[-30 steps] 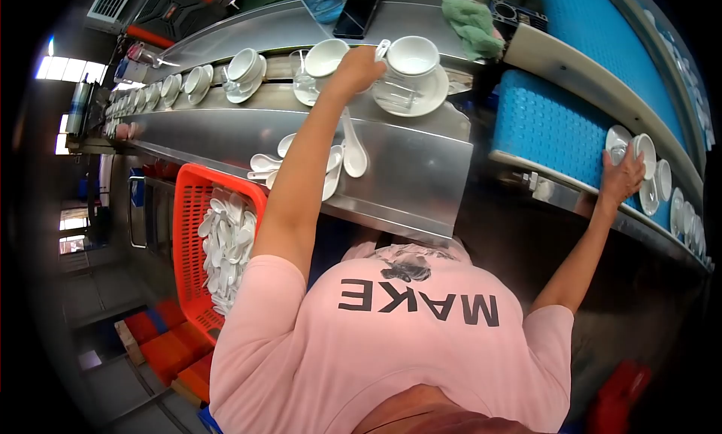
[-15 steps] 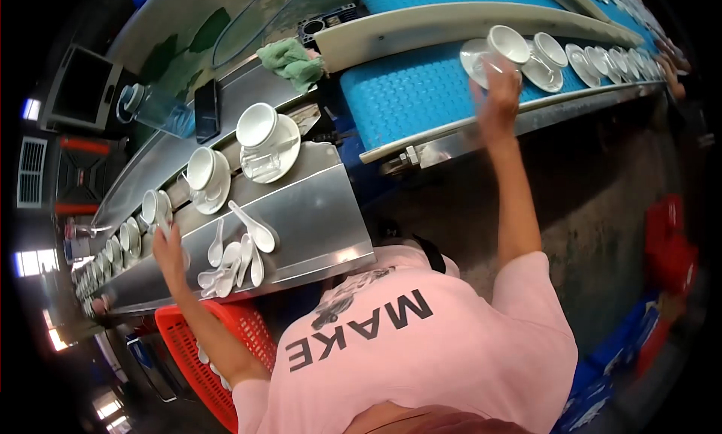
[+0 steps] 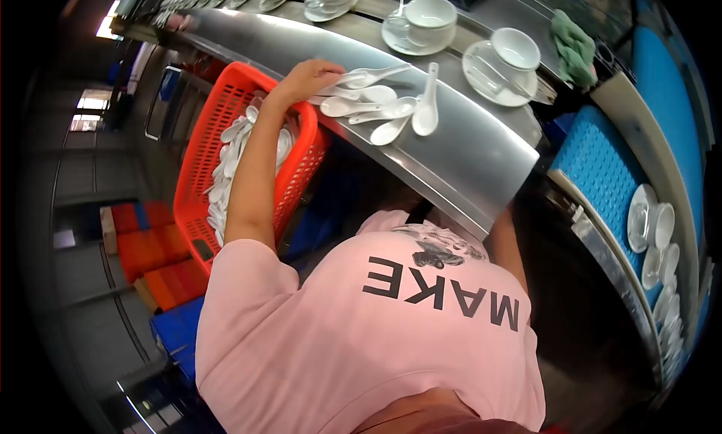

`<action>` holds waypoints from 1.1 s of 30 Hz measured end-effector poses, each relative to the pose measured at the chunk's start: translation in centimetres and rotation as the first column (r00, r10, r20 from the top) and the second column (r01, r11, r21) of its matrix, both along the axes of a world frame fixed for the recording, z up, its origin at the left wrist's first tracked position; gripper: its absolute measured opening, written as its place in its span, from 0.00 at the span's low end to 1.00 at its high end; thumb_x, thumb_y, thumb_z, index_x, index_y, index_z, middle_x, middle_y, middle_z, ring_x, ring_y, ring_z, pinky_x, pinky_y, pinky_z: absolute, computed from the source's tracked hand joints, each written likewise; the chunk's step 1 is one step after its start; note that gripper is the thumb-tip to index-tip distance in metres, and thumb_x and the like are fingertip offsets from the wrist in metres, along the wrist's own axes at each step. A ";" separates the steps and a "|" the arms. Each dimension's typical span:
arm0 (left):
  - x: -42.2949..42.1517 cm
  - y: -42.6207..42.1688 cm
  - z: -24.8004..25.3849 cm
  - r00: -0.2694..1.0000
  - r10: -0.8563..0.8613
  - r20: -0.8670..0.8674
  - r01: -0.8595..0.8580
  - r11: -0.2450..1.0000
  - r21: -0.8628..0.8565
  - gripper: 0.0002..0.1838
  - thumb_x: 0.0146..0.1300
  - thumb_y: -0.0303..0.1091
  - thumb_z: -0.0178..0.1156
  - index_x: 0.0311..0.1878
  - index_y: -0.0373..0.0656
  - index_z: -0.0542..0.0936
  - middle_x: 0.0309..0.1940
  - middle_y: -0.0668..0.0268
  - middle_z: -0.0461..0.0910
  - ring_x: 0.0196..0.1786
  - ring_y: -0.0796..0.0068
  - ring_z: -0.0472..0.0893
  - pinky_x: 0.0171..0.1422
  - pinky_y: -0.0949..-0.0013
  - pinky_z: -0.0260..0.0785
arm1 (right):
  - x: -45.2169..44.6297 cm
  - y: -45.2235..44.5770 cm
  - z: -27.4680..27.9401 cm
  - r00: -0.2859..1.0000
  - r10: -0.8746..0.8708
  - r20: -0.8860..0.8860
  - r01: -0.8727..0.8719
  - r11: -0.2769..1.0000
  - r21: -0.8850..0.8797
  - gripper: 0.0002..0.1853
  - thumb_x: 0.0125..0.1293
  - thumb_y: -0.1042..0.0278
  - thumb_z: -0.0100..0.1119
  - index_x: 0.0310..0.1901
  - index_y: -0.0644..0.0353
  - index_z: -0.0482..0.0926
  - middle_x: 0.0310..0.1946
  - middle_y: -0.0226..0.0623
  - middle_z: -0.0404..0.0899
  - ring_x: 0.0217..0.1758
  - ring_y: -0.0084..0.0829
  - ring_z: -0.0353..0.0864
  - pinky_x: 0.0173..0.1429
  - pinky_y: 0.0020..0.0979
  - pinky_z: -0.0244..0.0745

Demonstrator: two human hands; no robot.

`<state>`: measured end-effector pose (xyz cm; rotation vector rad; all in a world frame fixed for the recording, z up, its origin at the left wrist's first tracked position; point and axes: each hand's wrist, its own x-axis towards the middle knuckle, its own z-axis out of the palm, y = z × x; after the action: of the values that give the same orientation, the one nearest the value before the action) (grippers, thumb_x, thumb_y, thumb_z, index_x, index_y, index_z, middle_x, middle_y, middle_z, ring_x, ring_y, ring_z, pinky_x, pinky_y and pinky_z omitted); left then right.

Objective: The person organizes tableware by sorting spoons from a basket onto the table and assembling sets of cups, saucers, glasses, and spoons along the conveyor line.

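Note:
My left hand is at the left end of a pile of white soup spoons on the metal ledge, its bent fingers pressed together on the nearest spoons. Part of the grip is hidden behind the fingers. Beneath my left forearm, a red plastic basket holds many more white spoons. My right forearm drops behind the corner of the metal ledge, which hides the hand.
Beyond the ledge runs a row of place settings, including a bowl on a plate and another bowl. More sets sit on the blue belt at right. A green cloth lies at the back.
The view has swung left. My left hand has moved from a cup set in the row to the spoon pile. My right hand has left the blue-belt dishes and dropped out of sight.

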<state>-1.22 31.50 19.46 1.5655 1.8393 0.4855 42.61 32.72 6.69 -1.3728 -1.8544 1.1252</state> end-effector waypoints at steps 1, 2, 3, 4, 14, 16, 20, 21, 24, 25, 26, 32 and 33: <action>0.5 -0.3 0.5 0.999 0.025 0.031 -0.024 0.999 -0.024 0.17 0.55 0.34 0.57 0.47 0.37 0.77 0.40 0.61 0.78 0.44 0.73 0.75 0.50 0.72 0.66 | 0.0 0.3 -0.1 1.000 -0.001 -0.005 0.001 1.000 -0.020 0.15 0.54 0.78 0.52 0.46 0.69 0.73 0.43 0.46 0.75 0.49 0.40 0.71 0.52 0.34 0.67; 0.6 -0.5 0.9 0.999 -0.020 -0.038 0.020 1.000 -0.010 0.17 0.55 0.33 0.56 0.47 0.37 0.76 0.41 0.61 0.78 0.45 0.73 0.75 0.51 0.71 0.66 | -0.1 0.4 -0.2 1.000 -0.003 -0.009 0.002 1.000 -0.031 0.15 0.54 0.78 0.52 0.46 0.69 0.73 0.43 0.46 0.75 0.48 0.39 0.72 0.52 0.33 0.67; 0.8 -0.6 1.5 0.992 -0.067 -0.103 0.067 0.998 -0.004 0.16 0.55 0.33 0.56 0.47 0.37 0.76 0.42 0.61 0.77 0.46 0.72 0.75 0.51 0.71 0.66 | -0.2 0.5 -0.4 1.000 -0.005 -0.013 0.004 0.999 -0.043 0.15 0.54 0.78 0.52 0.46 0.69 0.73 0.43 0.46 0.75 0.48 0.39 0.72 0.51 0.33 0.67; 0.9 -0.7 1.7 0.980 -0.112 -0.166 0.113 0.994 -0.005 0.16 0.56 0.32 0.56 0.48 0.37 0.75 0.42 0.60 0.77 0.47 0.72 0.74 0.52 0.71 0.65 | -0.2 0.5 -0.4 1.000 -0.005 -0.017 0.004 0.999 -0.055 0.15 0.54 0.78 0.52 0.46 0.69 0.73 0.43 0.46 0.75 0.48 0.38 0.72 0.51 0.33 0.67; -8.5 -7.8 4.7 0.797 0.537 -0.278 -0.425 0.825 0.373 0.15 0.55 0.33 0.57 0.46 0.41 0.77 0.40 0.61 0.78 0.39 0.75 0.78 0.41 0.73 0.68 | 0.7 -0.1 -0.7 0.998 -0.004 -0.070 -0.010 0.980 -0.198 0.15 0.56 0.77 0.51 0.46 0.70 0.72 0.42 0.43 0.77 0.46 0.34 0.73 0.51 0.30 0.67; -12.4 -11.1 3.1 0.848 0.460 -0.264 -0.448 0.887 0.107 0.22 0.53 0.39 0.60 0.49 0.35 0.74 0.41 0.56 0.78 0.42 0.73 0.78 0.46 0.72 0.68 | 1.9 -0.5 -0.2 0.997 0.006 -0.074 -0.025 0.968 -0.251 0.15 0.56 0.76 0.51 0.46 0.71 0.72 0.42 0.43 0.77 0.46 0.33 0.73 0.51 0.30 0.67; -13.8 -14.1 -3.5 0.848 0.265 -0.459 -0.291 0.957 0.015 0.37 0.49 0.45 0.63 0.57 0.29 0.65 0.51 0.50 0.71 0.56 0.61 0.70 0.60 0.65 0.59 | 4.0 -1.2 6.8 0.988 0.150 0.020 -0.128 0.900 -0.417 0.15 0.57 0.76 0.51 0.47 0.71 0.72 0.40 0.39 0.77 0.44 0.28 0.74 0.50 0.26 0.67; -11.8 -13.9 -4.2 0.793 0.239 -0.561 -0.275 0.961 0.021 0.40 0.48 0.46 0.64 0.59 0.28 0.62 0.54 0.49 0.68 0.60 0.58 0.66 0.63 0.64 0.56 | 4.1 -0.9 9.5 0.978 0.201 0.057 -0.155 0.880 -0.449 0.16 0.57 0.77 0.51 0.47 0.71 0.73 0.39 0.36 0.78 0.43 0.24 0.74 0.49 0.24 0.67; -8.5 -13.7 -2.7 0.860 0.175 -0.480 -0.204 0.979 -0.010 0.45 0.45 0.46 0.65 0.62 0.29 0.57 0.62 0.47 0.58 0.65 0.51 0.56 0.69 0.59 0.47 | 5.2 0.2 15.5 0.996 0.062 0.062 -0.035 0.928 -0.370 0.14 0.59 0.72 0.52 0.45 0.68 0.76 0.32 0.33 0.76 0.36 0.22 0.73 0.42 0.22 0.69; -9.0 -14.0 -3.2 0.882 0.177 -0.437 -0.172 0.984 0.051 0.43 0.45 0.42 0.66 0.61 0.30 0.59 0.60 0.48 0.60 0.64 0.52 0.59 0.68 0.59 0.49 | 5.3 1.0 16.6 0.992 0.065 0.108 -0.032 0.958 -0.285 0.15 0.60 0.68 0.51 0.46 0.68 0.74 0.32 0.31 0.76 0.32 0.20 0.71 0.38 0.22 0.68; -9.5 -13.9 -3.1 0.931 0.137 -0.339 -0.120 0.990 0.073 0.40 0.44 0.38 0.65 0.60 0.31 0.60 0.60 0.48 0.61 0.64 0.53 0.59 0.68 0.60 0.50 | 5.5 1.8 17.6 0.987 0.009 0.160 0.030 0.971 -0.235 0.15 0.60 0.67 0.53 0.46 0.66 0.76 0.32 0.32 0.77 0.34 0.20 0.73 0.41 0.21 0.68; -12.5 -12.8 -3.9 0.850 0.099 -0.517 -0.194 0.972 -0.133 0.48 0.40 0.45 0.68 0.59 0.24 0.57 0.63 0.39 0.53 0.67 0.47 0.51 0.69 0.59 0.46 | 13.2 5.6 20.3 0.707 -0.583 0.400 0.367 0.786 0.497 0.15 0.55 0.69 0.54 0.45 0.61 0.77 0.38 0.46 0.79 0.41 0.34 0.79 0.47 0.29 0.71; -13.0 -12.6 -4.9 0.834 0.090 -0.545 -0.155 0.985 -0.074 0.44 0.40 0.44 0.67 0.56 0.24 0.60 0.61 0.39 0.56 0.65 0.45 0.54 0.68 0.57 0.47 | 15.5 6.4 20.3 0.639 -0.657 0.401 0.353 0.713 0.606 0.15 0.54 0.69 0.54 0.45 0.60 0.77 0.38 0.48 0.79 0.42 0.38 0.79 0.47 0.31 0.71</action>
<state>-14.18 18.90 14.57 1.6180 2.3526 -0.0296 58.07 39.16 26.96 -1.9033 -1.7341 -0.1195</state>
